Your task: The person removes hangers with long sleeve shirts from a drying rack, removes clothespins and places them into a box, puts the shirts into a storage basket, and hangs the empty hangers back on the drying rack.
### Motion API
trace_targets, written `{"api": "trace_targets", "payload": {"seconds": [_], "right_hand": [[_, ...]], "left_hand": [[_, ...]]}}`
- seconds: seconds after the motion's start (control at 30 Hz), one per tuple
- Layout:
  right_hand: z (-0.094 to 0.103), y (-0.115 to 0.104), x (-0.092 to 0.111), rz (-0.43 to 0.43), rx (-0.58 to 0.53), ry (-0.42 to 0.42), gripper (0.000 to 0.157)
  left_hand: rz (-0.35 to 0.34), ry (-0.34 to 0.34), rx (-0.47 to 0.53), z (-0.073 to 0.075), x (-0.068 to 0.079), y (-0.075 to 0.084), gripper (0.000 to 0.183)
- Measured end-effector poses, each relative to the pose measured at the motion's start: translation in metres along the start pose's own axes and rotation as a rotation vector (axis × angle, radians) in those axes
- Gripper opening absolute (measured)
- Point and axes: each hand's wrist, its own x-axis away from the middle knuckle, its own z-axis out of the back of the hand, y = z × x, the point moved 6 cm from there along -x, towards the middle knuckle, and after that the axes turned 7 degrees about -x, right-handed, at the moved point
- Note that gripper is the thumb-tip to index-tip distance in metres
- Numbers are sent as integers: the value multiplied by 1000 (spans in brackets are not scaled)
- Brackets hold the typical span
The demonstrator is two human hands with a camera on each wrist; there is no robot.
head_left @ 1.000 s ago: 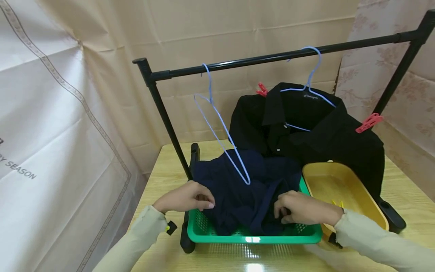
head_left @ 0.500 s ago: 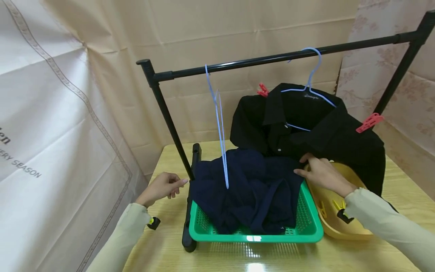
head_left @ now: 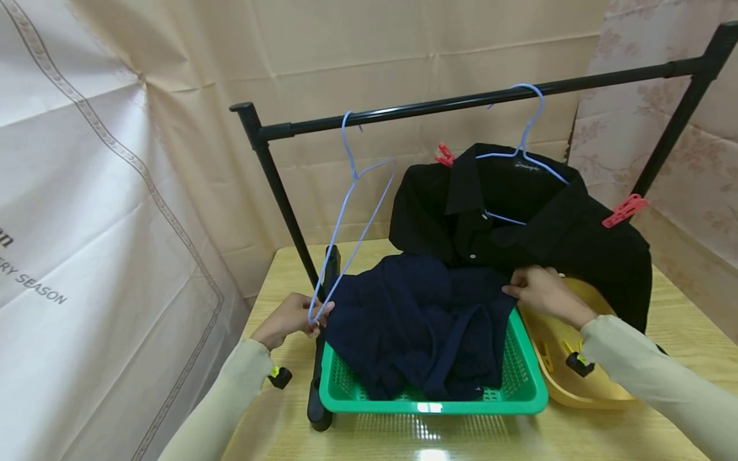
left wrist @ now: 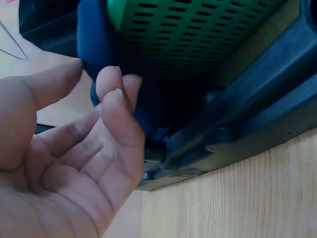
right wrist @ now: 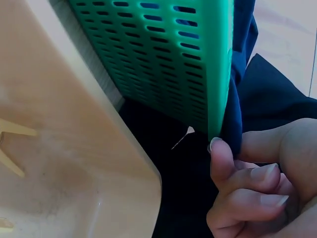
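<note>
A crumpled navy garment (head_left: 426, 320) lies in the green basket (head_left: 432, 406) in the head view. My left hand (head_left: 294, 315) is at its left edge. In the left wrist view the left thumb and fingertips pinch the navy cloth (left wrist: 94, 34) beside the basket wall. The lower end of a bare blue hanger (head_left: 346, 211) hangs across this hand. My right hand (head_left: 542, 291) pinches the garment's far right corner. From the right wrist view, its thumb and curled fingers (right wrist: 247, 213) hold the cloth (right wrist: 233, 119) at the basket rim.
A black rack bar (head_left: 415, 110) carries the bare hanger and a black shirt (head_left: 553, 230) on another hanger, with red clips (head_left: 626, 210) at its shoulders. A yellow tray (head_left: 594, 390) with yellow clips (head_left: 546, 356) stands right of the basket. A rack foot (head_left: 319, 410) runs along the left.
My right hand has moved from the garment's front to its far right corner. My left hand drew back left, then came to the garment's left edge. The bare hanger has swung round.
</note>
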Motion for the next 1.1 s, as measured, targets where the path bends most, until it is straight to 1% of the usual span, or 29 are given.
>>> {"api": "trace_targets", "payload": {"seconds": [0.1, 0.2, 0.27, 0.33, 0.4, 0.5, 0.57, 0.6, 0.7, 0.77, 0.83, 0.9, 0.97, 1.03, 1.1], "right_hand": [[2, -3, -1, 8, -5, 27, 15], [2, -6, -4, -2, -78, 24, 23], [1, -9, -6, -28, -134, 16, 30], [0, -12, -10, -47, -178, 10, 35], [0, -17, -13, -48, -202, 16, 38], [1, -28, -16, -28, -219, 39, 38], [3, -36, -18, -11, -239, 58, 37], [4, -39, -19, -8, -250, 74, 36], [8, -54, -19, 18, -291, 116, 34], [10, -65, -16, 75, -283, 148, 31], [9, -79, -10, 159, -253, 170, 25], [4, -94, -1, 267, -199, 173, 19], [-5, -106, 6, 374, -153, 159, 14], [-18, -115, 10, 457, -122, 102, 12], [-32, -120, 13, 530, -93, 20, 12]], "left_hand": [[-3, -18, 19, -5, -2, 0, 45], [-35, -30, 38, -8, -5, 2, 38], [-62, -15, 17, -7, -6, 6, 33], [-84, 18, -38, -5, -8, 11, 28], [-94, 60, -120, -2, -8, 17, 27], [-118, 135, -241, 2, -8, 28, 27], [-153, 193, -280, 6, -8, 38, 30], [-177, 222, -288, 8, -9, 44, 32], [-251, 296, -240, 14, -7, 64, 31], [-295, 316, -215, 15, -4, 79, 26], [-349, 289, -222, 8, 0, 92, 22], [-413, 218, -282, -4, 3, 102, 20], [-495, 105, -361, -20, 5, 108, 20], [-569, -16, -455, -36, 5, 109, 21], [-631, -127, -541, -51, 5, 106, 22]]}}
